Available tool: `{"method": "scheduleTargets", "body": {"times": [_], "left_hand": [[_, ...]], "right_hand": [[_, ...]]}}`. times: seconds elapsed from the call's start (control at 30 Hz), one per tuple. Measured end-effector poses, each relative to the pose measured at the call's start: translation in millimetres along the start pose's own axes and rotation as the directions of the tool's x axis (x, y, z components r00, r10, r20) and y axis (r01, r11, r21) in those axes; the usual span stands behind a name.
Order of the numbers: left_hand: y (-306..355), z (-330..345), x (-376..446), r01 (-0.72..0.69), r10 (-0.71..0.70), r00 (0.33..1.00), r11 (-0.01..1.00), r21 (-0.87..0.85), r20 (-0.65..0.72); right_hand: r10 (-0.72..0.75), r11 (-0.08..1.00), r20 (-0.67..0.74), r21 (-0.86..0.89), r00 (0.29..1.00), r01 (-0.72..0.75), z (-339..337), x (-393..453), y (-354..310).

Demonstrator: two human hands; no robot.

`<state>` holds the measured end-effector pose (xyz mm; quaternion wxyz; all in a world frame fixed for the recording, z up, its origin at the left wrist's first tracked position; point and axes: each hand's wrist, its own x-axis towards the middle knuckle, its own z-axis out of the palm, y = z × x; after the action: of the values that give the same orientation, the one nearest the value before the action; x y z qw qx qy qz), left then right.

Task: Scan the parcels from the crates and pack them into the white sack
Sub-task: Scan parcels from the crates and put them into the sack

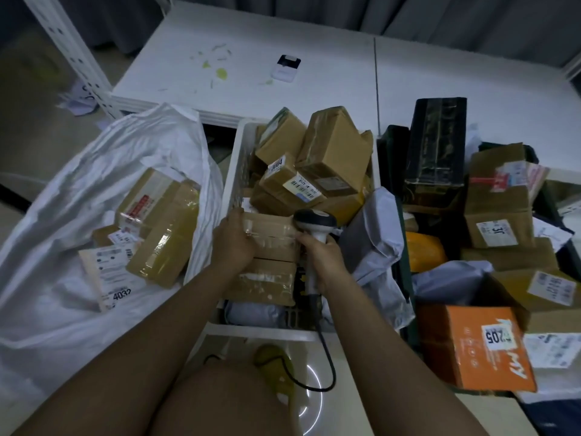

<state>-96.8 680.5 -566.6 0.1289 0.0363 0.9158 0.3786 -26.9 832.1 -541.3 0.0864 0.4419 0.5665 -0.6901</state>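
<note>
**Both hands on a box in the white crate**

Nearest, a cable (pixel 327 350) runs from the floor up to the scanner (pixel 316 228), whose handle the right hand (pixel 320 256) grips with fingers curled round it; the head rises above the fist. Just beside it, the left hand (pixel 234 239) holds the left end of a taped box (pixel 273 229), thumb on top and fingers wrapped over the edge. This box lies at the near end of the white crate (pixel 234 171), on top of another taped box (pixel 264 281), with a grey mailer (pixel 251 313) against the crate's near wall.

Left of the crate the sack (pixel 63 215) lies open, holding several parcels (pixel 160 225) and a label reading 4032. Right of it, a dark crate (pixel 405 278) is piled with an orange box (pixel 471 344), a yellow parcel (pixel 424 250) and brown cartons.

The crate's far end is heaped with brown boxes (pixel 333 149). Beyond stands a white table (pixel 251 73) bearing a small white device (pixel 286 67) and paper scraps.
</note>
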Motion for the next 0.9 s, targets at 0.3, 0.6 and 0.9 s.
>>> {"method": "scheduleTargets", "body": {"times": [0.3, 0.6, 0.9], "left_hand": [[32, -42, -25, 0.069, -0.179, 0.973, 0.822, -0.565, -0.142], [44, -133, -92, -0.105, 0.028, 0.990, 0.801, -0.590, -0.137], [-21, -174, -136, -0.101, 0.031, 0.989, 0.853, -0.512, -0.143]], "right_hand": [[-0.275, 0.954, -0.094, 0.093, 0.957, 0.284, -12, -38, 2], [-0.459, 0.876, 0.032, 0.184, 0.888, 0.446, 15, -117, -54], [-0.513, 0.849, 0.186, -0.035, 0.838, 0.527, 66, -161, -43]]}}
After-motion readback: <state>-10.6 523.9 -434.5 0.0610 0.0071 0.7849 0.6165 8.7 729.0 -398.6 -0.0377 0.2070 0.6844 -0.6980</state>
